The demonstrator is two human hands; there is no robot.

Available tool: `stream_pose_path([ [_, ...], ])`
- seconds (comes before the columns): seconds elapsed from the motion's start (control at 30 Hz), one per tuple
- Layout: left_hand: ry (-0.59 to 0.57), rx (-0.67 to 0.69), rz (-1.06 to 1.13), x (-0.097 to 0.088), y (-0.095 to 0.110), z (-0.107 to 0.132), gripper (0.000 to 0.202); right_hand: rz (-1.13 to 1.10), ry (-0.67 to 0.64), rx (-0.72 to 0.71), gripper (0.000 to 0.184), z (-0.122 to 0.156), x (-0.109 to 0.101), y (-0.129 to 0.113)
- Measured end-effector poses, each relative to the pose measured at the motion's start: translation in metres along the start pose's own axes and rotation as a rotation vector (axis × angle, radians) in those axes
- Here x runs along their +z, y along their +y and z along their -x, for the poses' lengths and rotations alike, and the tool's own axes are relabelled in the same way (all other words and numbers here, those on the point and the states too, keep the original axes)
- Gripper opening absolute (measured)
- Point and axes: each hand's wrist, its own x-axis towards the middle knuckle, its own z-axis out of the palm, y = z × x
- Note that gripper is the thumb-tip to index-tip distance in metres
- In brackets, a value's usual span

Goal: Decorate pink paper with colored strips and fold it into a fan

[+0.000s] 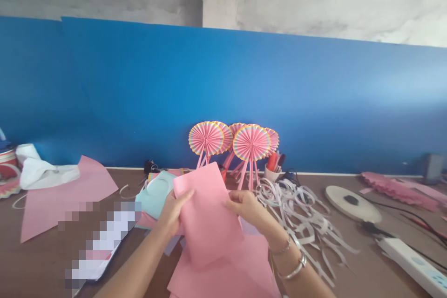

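A pink paper sheet [206, 214] is held up over the brown table, tilted, one corner pointing up. My left hand [172, 212] pinches its left edge with the thumb on top. My right hand [246, 207] grips its right edge, fingers curled; bracelets sit on that wrist. More pink sheets [230, 274] lie flat under the held one. Behind it stand several finished pink pleated round fans [249, 142] on strip handles against the blue board.
A heap of white paper strips [303, 219] lies to the right. Further right are a round white disc [352, 202], a white power strip [415, 265] and pink pleated paper [394, 188]. A large pink sheet [66, 195] and white cloth [38, 167] lie at left.
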Motion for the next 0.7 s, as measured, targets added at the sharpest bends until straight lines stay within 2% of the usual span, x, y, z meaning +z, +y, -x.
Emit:
stream_pose_path([
  [0.17, -0.015, -0.008, -0.024, 0.009, 0.007, 0.007, 0.053, -0.187, 0.106, -0.019, 0.041, 0.003, 0.008, -0.007],
  [0.37, 0.005, 0.009, -0.059, 0.014, 0.015, 0.012, 0.054, -0.192, 0.074, -0.037, 0.042, 0.008, 0.006, -0.011],
  [0.53, -0.052, 0.003, -0.064, 0.015, 0.015, 0.016, 0.049, -0.136, 0.176, -0.132, 0.041, 0.013, 0.006, -0.023],
  [0.7, -0.054, -0.005, -0.072, 0.021, 0.019, 0.021, 0.049, -0.141, 0.200, -0.175, 0.042, 0.018, 0.006, -0.031],
])
